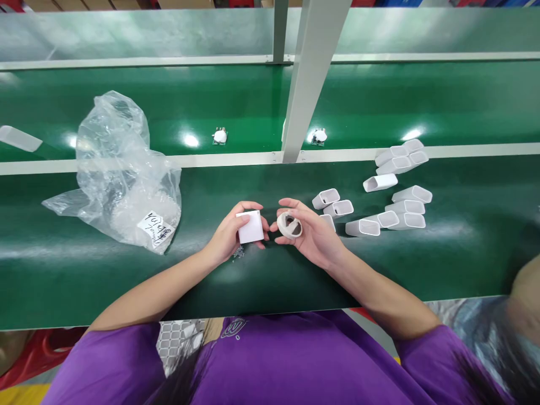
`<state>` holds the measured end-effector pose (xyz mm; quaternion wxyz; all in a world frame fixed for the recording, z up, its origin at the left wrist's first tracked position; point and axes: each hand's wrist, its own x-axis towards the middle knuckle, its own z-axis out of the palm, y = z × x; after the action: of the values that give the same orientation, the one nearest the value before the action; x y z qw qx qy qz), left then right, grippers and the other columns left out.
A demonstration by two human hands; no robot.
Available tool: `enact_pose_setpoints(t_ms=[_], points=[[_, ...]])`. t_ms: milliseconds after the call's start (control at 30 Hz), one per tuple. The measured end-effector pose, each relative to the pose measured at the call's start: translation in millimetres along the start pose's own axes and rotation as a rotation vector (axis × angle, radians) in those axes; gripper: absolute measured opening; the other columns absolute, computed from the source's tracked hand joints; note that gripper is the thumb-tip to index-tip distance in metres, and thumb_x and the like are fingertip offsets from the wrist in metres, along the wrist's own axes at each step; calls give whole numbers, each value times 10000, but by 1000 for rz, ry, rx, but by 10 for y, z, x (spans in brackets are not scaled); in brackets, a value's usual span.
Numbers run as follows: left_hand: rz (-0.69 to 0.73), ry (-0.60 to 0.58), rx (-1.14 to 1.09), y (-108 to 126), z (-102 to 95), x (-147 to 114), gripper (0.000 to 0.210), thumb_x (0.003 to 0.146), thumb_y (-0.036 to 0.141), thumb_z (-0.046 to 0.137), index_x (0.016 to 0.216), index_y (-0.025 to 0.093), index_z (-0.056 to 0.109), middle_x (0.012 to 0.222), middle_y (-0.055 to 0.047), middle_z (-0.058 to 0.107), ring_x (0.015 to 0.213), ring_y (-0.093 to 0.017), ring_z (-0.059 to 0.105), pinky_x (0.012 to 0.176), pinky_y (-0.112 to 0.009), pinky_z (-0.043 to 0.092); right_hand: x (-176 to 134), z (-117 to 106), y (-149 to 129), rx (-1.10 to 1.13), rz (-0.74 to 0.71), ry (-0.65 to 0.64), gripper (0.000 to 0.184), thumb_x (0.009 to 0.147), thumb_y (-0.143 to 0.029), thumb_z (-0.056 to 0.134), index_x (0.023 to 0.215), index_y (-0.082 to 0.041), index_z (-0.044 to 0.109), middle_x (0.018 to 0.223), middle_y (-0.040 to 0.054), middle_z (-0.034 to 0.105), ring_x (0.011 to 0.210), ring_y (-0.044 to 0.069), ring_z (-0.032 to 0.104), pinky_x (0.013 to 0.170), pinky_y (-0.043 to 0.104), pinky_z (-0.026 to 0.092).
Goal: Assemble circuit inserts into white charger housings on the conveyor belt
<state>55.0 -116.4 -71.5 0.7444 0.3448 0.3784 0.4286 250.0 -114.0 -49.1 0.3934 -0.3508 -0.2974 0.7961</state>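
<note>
My left hand [228, 239] is closed around a white box-shaped plastic housing [251, 226], its flat face turned up toward me. Just to the right, my right hand [318, 236] has its fingers curled around a small white ring-shaped part [290, 225] with a dark opening; its exact kind is not clear. A small gap separates the two held pieces. On the green bench, partly under my left hand, lies a little heap of tiny grey pieces [239, 252]. Close to my right hand stand white hollow housings [340, 208], one of them partly hidden behind the hand.
A clear plastic bag [143, 208] of white parts with a handwritten label lies at left. Several white housings [407, 207] lie at right. Beyond a white rail [202, 161], small white-topped components [220, 135] sit near an upright post [310, 73]. Another person's arm [525, 298] shows at right.
</note>
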Motion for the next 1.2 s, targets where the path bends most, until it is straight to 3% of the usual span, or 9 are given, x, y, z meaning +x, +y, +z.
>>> enact_pose_setpoints(t_ms=[100, 200, 333, 500, 700, 1000, 1200], points=[[17, -14, 43, -2, 1, -7, 436, 781, 452, 695, 1057, 181, 495, 734, -32, 727, 604, -203, 711, 453, -269, 580, 17, -38, 45, -128, -50, -118, 310, 862, -243, 645, 1142, -213, 517, 974, -5, 641, 594, 102, 677, 489, 207, 588], [31, -44, 78, -9, 13, -31, 441, 779, 484, 702, 1027, 197, 477, 707, -16, 713, 565, -196, 698, 418, -252, 554, 19, -47, 132, -327, -276, -81, 239, 948, -312, 588, 1152, -217, 509, 1008, -2, 630, 443, 36, 570, 353, 144, 449], [26, -82, 137, -36, 24, -93, 414, 822, 489, 689, 1019, 199, 467, 733, -13, 704, 572, -186, 695, 435, -257, 563, -9, -8, 258, -645, -651, 62, 196, 1028, -329, 486, 1193, -225, 509, 1062, 21, 615, 555, 37, 611, 470, 150, 519], [22, -90, 285, -67, 0, -160, 412, 850, 521, 663, 1030, 194, 489, 791, -13, 681, 588, -166, 677, 475, -273, 577, -17, 28, 309, -932, -893, 126, 182, 1035, -194, 438, 1180, -226, 544, 1074, 52, 643, 802, 117, 681, 688, 258, 606], [69, -71, 474, -75, -36, -182, 426, 869, 568, 623, 1047, 193, 526, 835, -35, 724, 632, -166, 683, 543, -262, 533, 13, 48, 281, -1055, -1065, 109, 229, 1017, -136, 433, 1181, -246, 550, 1036, 41, 674, 994, 165, 660, 841, 327, 591], [152, -44, 611, -68, -6, -201, 388, 897, 574, 570, 1026, 211, 524, 754, -11, 689, 685, -191, 660, 638, -304, 483, 18, 45, 344, -1158, -1085, 136, 244, 1012, -121, 416, 1175, -244, 548, 1054, 55, 635, 951, 161, 651, 751, 301, 594], [418, 66, 812, -137, 11, -255, 315, 911, 514, 557, 984, 208, 545, 866, -39, 651, 704, -165, 634, 637, -299, 466, -16, 72, 428, -1124, -1141, 106, 287, 981, -51, 428, 1104, -257, 585, 1032, 33, 571, 809, 104, 639, 652, 208, 571]])
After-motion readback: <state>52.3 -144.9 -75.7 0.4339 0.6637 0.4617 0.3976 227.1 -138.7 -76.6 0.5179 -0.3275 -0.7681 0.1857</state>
